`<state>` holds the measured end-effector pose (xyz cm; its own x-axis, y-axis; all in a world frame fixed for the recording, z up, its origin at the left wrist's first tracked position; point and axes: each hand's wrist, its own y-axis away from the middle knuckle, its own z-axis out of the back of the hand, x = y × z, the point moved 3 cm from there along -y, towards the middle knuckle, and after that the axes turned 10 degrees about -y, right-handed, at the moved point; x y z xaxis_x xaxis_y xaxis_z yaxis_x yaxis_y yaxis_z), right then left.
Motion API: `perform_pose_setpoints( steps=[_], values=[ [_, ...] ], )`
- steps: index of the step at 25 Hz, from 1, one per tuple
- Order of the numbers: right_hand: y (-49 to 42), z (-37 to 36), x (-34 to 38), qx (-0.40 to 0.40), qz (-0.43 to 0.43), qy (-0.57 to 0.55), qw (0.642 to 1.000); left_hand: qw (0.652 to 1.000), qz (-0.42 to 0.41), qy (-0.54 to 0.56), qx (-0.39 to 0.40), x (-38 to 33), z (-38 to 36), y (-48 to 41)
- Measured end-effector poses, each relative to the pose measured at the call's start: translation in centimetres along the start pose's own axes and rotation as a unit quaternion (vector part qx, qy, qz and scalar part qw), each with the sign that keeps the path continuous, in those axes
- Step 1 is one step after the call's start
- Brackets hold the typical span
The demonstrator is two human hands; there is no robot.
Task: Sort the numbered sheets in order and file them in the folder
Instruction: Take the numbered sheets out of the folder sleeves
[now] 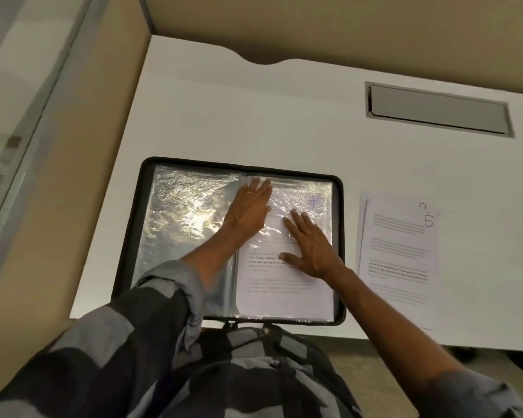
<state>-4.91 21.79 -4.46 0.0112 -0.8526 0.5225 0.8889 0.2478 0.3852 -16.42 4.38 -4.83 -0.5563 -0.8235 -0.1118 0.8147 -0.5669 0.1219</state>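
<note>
A black zip folder (133,236) lies open on the white desk, its clear plastic sleeves spread on both sides. The right-hand sleeve holds a printed sheet marked 4 (284,285). My left hand (249,203) lies flat with fingers spread near the folder's spine, at the top of that sleeve. My right hand (310,245) presses flat on the middle of the same sleeved sheet. Neither hand grips anything. To the right of the folder, a small stack of loose sheets (399,257) rests on the desk, the top one marked 5.
The white desk (254,116) has a grey cable hatch (438,110) at the back right. A beige partition wall (58,191) runs along the left side and the back. The desk's front edge is just below the folder.
</note>
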Motion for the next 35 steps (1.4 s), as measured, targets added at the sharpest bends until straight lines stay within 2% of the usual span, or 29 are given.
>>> perform_pose_setpoints(
  steps=[2,4,5,7,10,14,18,22,32,35],
  values=[
    [-0.6,1.5,0.4,-0.078,-0.010,-0.011,0.997,0.998,-0.034,0.024,-0.048,0.3,-1.1,-0.4],
    [-1.9,4.2,1.3,-0.183,0.000,-0.044,0.982,0.984,0.016,0.121,-0.131,1.2,-2.1,0.4],
    [-2.7,5.6,2.0,-0.212,0.010,-0.060,0.975,0.975,0.044,0.153,-0.158,1.5,-2.0,0.8],
    [-5.2,8.4,2.8,-0.223,0.031,-0.074,0.971,0.966,0.040,0.190,-0.168,1.5,-1.6,1.1],
    [-9.8,10.8,3.4,-0.157,0.053,-0.050,0.985,0.983,-0.004,0.122,-0.135,0.9,0.0,0.9],
    [-14.1,10.8,3.0,0.039,0.014,0.009,0.999,0.981,0.000,0.118,-0.152,1.2,0.7,1.8],
    [-15.9,12.2,2.4,0.136,-0.063,0.029,0.988,0.972,0.017,0.154,-0.177,1.4,1.0,2.8],
    [-16.9,12.7,1.0,0.228,-0.115,-0.057,0.965,0.963,0.032,0.192,-0.187,0.9,1.2,3.1],
    [-18.7,12.8,-0.6,0.314,-0.130,-0.096,0.936,0.958,0.025,0.216,-0.187,1.2,0.8,3.2],
    [-19.2,13.7,-0.8,0.300,-0.132,-0.105,0.939,0.959,0.025,0.209,-0.188,1.1,0.7,2.9]
  ],
)
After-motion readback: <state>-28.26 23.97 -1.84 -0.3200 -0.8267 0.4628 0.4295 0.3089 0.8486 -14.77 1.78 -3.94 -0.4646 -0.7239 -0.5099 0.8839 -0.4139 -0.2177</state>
